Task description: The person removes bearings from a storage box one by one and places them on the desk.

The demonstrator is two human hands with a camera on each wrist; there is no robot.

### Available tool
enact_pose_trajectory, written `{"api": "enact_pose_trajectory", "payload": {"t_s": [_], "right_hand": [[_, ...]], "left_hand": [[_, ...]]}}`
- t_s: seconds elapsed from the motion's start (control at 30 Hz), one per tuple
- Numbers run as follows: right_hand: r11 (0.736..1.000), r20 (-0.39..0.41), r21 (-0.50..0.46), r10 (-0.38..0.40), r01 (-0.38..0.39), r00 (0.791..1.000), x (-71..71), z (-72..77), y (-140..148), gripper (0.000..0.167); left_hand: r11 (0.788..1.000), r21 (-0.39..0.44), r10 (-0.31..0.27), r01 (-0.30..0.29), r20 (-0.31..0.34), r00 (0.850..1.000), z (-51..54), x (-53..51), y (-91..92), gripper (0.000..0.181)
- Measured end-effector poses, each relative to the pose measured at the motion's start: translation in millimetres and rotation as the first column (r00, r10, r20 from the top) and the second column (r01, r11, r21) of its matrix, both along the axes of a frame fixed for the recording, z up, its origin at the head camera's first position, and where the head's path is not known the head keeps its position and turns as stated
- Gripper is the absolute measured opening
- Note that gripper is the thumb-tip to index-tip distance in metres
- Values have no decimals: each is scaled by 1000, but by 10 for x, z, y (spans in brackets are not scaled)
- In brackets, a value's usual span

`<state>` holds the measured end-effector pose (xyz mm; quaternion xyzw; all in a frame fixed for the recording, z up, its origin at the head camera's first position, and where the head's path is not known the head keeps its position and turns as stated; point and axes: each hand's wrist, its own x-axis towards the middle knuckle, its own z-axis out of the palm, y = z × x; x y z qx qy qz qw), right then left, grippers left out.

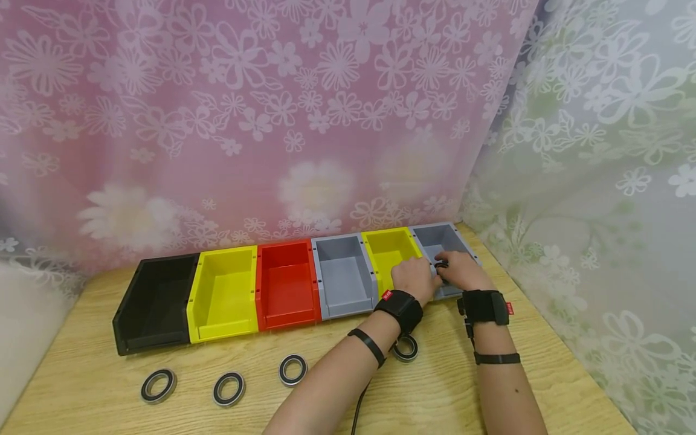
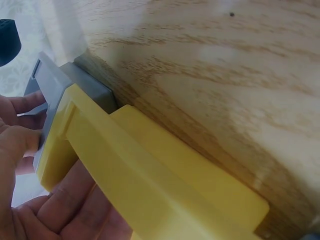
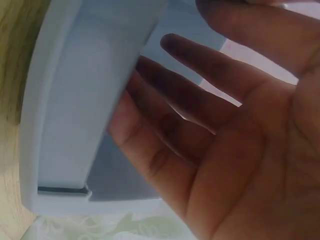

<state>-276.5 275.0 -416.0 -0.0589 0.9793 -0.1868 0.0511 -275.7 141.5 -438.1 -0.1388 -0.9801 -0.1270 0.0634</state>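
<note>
My right hand (image 1: 464, 272) is over the right-hand grey bin (image 1: 443, 235), pinching a small dark ring that looks like a bearing (image 1: 441, 264); fingers cover most of it. In the right wrist view, its other fingers (image 3: 190, 85) reach past the bin's front lip. My left hand (image 1: 415, 278) is at the front of the neighbouring yellow bin (image 1: 388, 244). Its thumb lies on the grey side and its fingers on the yellow side, gripping the adjoining bin walls (image 2: 55, 125).
A black bin (image 1: 157, 302), a yellow bin (image 1: 225, 296), a red bin (image 1: 288, 290) and another grey bin (image 1: 345, 272) continue the row leftward. Several bearings (image 1: 228, 388) lie on the wooden table (image 1: 87, 362) before them. Curtains (image 1: 244, 121) hang behind and to the right.
</note>
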Motion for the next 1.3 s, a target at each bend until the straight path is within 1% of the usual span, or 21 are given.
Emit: {"api": "enact_pose_trajectory", "payload": {"t_s": [0.1,0.2,0.37,0.57,0.63,0.77,0.87,0.93,1.13,1.3], "right_hand": [[1000,-8,15,-2,3,1000,-2,-4,8,34],[999,1,30,-12,12,1000,-7,-12,10,34],[998,29,47,-34,33,999,-44,-64,19,34],[996,30,66,-66,64,997,-70,-122,37,36],[994,24,84,-74,71,997,-74,-150,36,36],[993,-8,107,-52,53,999,-69,-199,26,34],[994,-29,105,-33,36,999,-65,-222,22,32],[994,-33,103,-39,42,999,-71,-233,25,32],[993,-21,99,-70,71,997,-83,-255,24,31],[995,-7,63,-79,79,997,-82,-252,14,28]], "left_hand": [[1000,-3,-3,3,-7,1000,-5,0,4,46],[1000,-8,-4,4,-6,1000,-13,2,6,48],[1000,-14,3,-3,-5,1000,-30,-1,4,52],[1000,-5,6,-6,-3,1000,-23,-2,-1,53],[1000,-1,4,-4,2,1000,-22,-4,1,52],[1000,11,-1,1,12,1000,-21,-3,1,51],[1000,14,-6,6,15,1000,-28,-5,5,51],[1000,12,-7,7,15,1000,-36,-8,10,50],[1000,7,-8,7,11,1000,-48,-17,12,48],[1000,6,-13,13,10,1000,-55,-26,7,47]]}}
